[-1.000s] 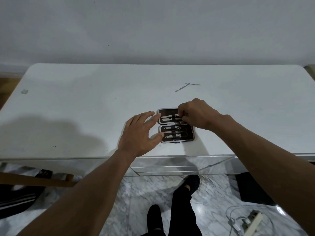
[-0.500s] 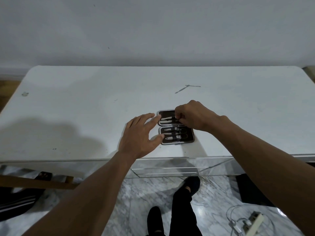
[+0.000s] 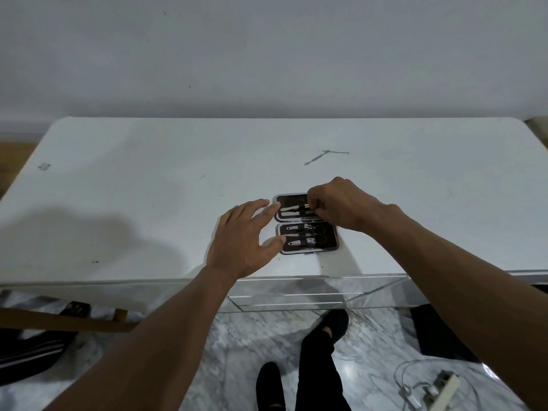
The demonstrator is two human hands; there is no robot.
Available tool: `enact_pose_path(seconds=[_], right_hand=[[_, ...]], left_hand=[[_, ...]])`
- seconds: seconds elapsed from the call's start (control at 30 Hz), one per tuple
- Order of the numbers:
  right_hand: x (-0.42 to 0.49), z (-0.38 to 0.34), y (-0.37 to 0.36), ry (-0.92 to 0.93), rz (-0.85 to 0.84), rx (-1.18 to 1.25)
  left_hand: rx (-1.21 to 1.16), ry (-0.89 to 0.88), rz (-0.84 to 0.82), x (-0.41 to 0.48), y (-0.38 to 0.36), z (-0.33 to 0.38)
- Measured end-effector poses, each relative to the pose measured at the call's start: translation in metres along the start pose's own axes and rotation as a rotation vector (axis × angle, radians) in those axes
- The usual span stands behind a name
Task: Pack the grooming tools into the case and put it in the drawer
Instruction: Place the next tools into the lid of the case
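Observation:
A small dark grooming case [image 3: 327, 245] lies open flat near the front edge of the white table [image 3: 148, 203], both halves up. Silver tools sit under elastic bands in each half; nail clippers [image 3: 308, 240] lie in the near half. My right hand [image 3: 341, 207] covers the right side of the far half, fingertips pinched on a silver tool [image 3: 292, 207] there. My left hand [image 3: 243, 238] rests flat on the table, fingers spread, its fingertips touching the case's left edge. Under the tabletop's front edge is a mirrored drawer [image 3: 296, 299], pushed in.
A thin dark mark or tool [image 3: 321, 157] lies further back on the table. A wall stands behind. Below are marble floor, my legs in black [image 3: 314, 366], a wooden bar at left, and a power strip with cables [image 3: 439, 390] at lower right.
My right hand has shifted slightly left over the far half of the case, working on the tool there. My left hand has stayed at the case's left edge.

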State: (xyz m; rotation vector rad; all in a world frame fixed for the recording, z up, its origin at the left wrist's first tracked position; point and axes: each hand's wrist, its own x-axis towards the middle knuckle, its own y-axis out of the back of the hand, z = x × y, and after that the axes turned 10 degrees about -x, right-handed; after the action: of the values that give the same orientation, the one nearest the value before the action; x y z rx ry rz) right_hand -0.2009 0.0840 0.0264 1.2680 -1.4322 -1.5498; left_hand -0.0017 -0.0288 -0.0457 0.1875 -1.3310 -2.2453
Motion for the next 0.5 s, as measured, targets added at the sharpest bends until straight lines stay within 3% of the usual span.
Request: enact_pose_path(seconds=[0.33,0.5], right_hand=[[0.016,0.019,0.01,-0.171,0.154,-0.022],[0.039,0.029,0.009,-0.219,0.155,-0.077]], left_hand=[[-0.005,-0.007,-0.003,0.0,0.0,-0.001],[-0.002,-0.013,-0.019,0.001,0.001,0.001]])
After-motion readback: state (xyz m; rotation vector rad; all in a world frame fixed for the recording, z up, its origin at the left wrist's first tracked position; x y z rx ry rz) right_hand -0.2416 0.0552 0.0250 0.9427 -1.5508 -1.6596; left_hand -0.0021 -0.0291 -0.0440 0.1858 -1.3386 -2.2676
